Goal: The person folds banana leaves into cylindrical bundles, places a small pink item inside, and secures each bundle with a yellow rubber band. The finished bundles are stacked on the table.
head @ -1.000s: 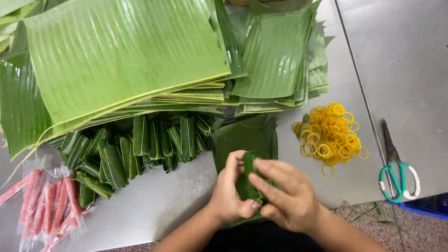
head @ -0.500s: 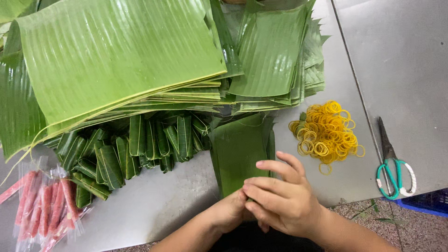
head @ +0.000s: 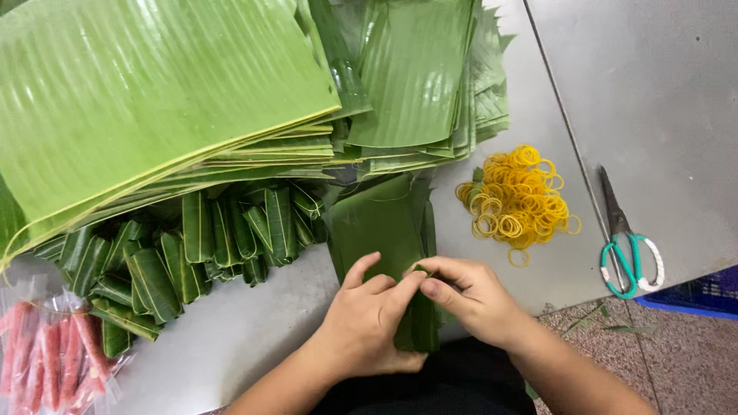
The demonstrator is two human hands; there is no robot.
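Leaf wrap (head: pixel 419 319) held at near edge of surface (head: pixel 246 338), over flat leaf piece (head: pixel 380 223). Judged light, thin, pliant, likely to tear along grain, springy at folds; best pinched at folded end. Left hand (head: pixel 369 323) closed round wrap; right hand (head: pixel 469 300) pinching top fold. Finished wraps (head: pixel 192 246) left, rubber bands (head: pixel 519 200) right, scissors (head: pixel 626 246) beyond.

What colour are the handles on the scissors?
The scissors have teal-green handles with a bit of white, seen in the head view.
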